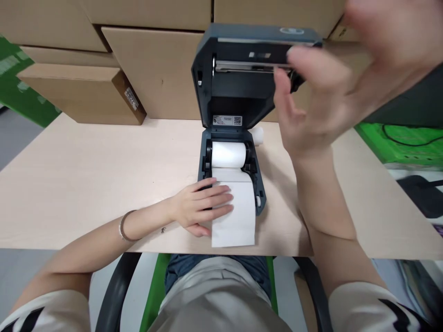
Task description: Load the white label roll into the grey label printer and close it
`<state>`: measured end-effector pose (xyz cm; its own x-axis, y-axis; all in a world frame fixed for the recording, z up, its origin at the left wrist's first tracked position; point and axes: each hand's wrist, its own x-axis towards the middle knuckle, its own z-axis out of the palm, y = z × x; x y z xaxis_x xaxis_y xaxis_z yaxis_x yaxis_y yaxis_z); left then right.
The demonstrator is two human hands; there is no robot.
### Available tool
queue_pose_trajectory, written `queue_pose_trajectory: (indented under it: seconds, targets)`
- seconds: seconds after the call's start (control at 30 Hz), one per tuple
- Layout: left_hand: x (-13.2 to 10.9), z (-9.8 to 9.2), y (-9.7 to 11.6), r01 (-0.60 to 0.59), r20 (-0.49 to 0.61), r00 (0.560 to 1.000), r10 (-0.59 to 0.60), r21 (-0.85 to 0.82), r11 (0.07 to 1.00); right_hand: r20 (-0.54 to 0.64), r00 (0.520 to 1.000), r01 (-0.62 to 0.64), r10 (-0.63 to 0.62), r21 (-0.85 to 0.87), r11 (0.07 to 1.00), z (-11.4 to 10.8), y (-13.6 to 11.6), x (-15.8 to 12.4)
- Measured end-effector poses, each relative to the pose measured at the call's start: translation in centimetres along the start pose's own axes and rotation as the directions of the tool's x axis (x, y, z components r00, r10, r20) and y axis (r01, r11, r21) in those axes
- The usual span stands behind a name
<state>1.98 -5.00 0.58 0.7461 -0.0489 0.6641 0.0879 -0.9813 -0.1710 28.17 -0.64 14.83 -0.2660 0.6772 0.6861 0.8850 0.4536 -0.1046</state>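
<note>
A dark grey label printer (260, 184) stands on the table with its lid (238, 85) raised. Inside sits a white roll of label paper (228, 154), and its strip (235, 230) runs out over the printer's front toward the table edge. My left hand (204, 205) lies flat on this strip, fingers stretched out. Up by the lid's right side is my right hand (318, 92), somewhat blurred and close to the camera. Its thumb and a finger are apart in front of the lid's corner; whether they touch it I cannot tell.
Cardboard boxes (155, 74) line the back of the table, and a flat box (86, 94) leans at the left. A small white roll (256, 136) lies behind the printer. At the right are a green crate (408, 147) with a cable and a black object (420, 196).
</note>
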Motion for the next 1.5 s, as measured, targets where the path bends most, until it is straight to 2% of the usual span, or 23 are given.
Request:
queue_pose_trajectory:
  seconds: [0.07, 0.1, 0.13, 0.23, 0.4, 0.53, 0.67, 0.8, 0.9, 1.0, 1.07, 1.13, 1.2, 1.27, 1.37, 1.5]
  targets:
    - [-0.1, 0.0, 0.1, -0.024, 0.008, 1.000, 0.024, -0.010, 1.000, -0.242, 0.969, -0.082, 0.050, -0.128, 0.988, 1.0, 0.1, -0.3]
    - [-0.2, 0.0, 0.2, -0.035, 0.007, 0.999, 0.035, -0.013, 0.999, -0.282, 0.958, -0.101, 0.054, -0.155, 0.983, 1.2, 0.2, -0.2]
    - [-0.3, 0.0, 0.2, -0.043, 0.008, 0.999, 0.044, -0.016, 0.999, -0.247, 0.968, -0.088, 0.048, -0.155, 0.984, 1.3, 0.2, -0.1]
    - [-0.5, 0.1, 0.0, -0.055, 0.017, 0.998, 0.056, -0.023, 0.998, 0.014, 0.998, -0.054, 0.055, -0.076, 0.996, 1.0, 0.2, 0.6]
    - [-0.6, 0.2, -0.1, -0.059, 0.022, 0.998, 0.059, -0.013, 0.998, 0.250, 0.968, -0.025, 0.033, -0.033, 0.999, 1.6, 0.9, 1.0]
    - [-0.6, 0.4, 0.0, -0.057, -0.006, 0.998, 0.057, -0.036, 0.998, 0.186, 0.982, -0.008, 0.036, -0.151, 0.988, 3.7, 2.2, 0.5]
    - [-0.4, 0.6, 0.0, -0.065, -0.021, 0.998, 0.063, -0.054, 0.996, 0.170, 0.985, 0.030, -0.006, -0.142, 0.989, 5.1, 3.4, -0.1]
    - [-0.1, 0.4, -0.2, -0.070, -0.023, 0.997, 0.068, -0.082, 0.994, 0.118, 0.993, 0.036, -0.016, -0.166, 0.986, 5.0, 3.7, -0.3]
    - [-0.1, 0.0, -0.4, -0.084, -0.009, 0.996, 0.083, -0.107, 0.991, 0.176, 0.983, 0.081, -0.053, -0.159, 0.984, 4.1, 2.5, 0.0]
    - [-0.6, 0.0, -0.8, 0.000, -0.085, 0.996, -0.004, -0.051, 0.999, 0.372, 0.917, 0.159, -0.142, -0.014, 0.987, 3.4, 0.7, 0.1]
    - [-1.4, 0.1, -1.1, 0.153, -0.190, 0.971, -0.143, 0.043, 0.987, 0.518, 0.839, 0.126, -0.168, 0.116, 0.985, 3.7, -0.3, -0.2]
    - [-2.1, 0.3, -1.6, 0.293, -0.252, 0.933, -0.255, 0.123, 0.948, 0.657, 0.737, 0.053, -0.155, 0.173, 0.984, 4.4, -0.8, -0.5]
    - [-2.7, 0.4, -2.1, 0.329, -0.195, 0.935, -0.298, 0.156, 0.931, 0.762, 0.636, 0.010, -0.121, 0.148, 0.989, 5.2, -0.9, -0.7]
    - [-2.8, 0.4, -2.5, 0.301, -0.059, 0.953, -0.296, 0.122, 0.946, 0.819, 0.567, 0.013, -0.092, 0.103, 0.995, 5.9, -0.9, -0.7]
    - [-2.4, 0.2, -2.8, 0.349, 0.060, 0.935, -0.348, -0.012, 0.937, 0.834, 0.544, 0.043, -0.095, 0.086, 0.995, 6.4, -0.9, -0.5]
    - [-2.1, 0.5, -2.8, 0.439, 0.064, 0.898, -0.434, -0.138, 0.888, 0.827, 0.550, 0.066, -0.113, 0.092, 0.994, 6.5, -1.0, -0.5]
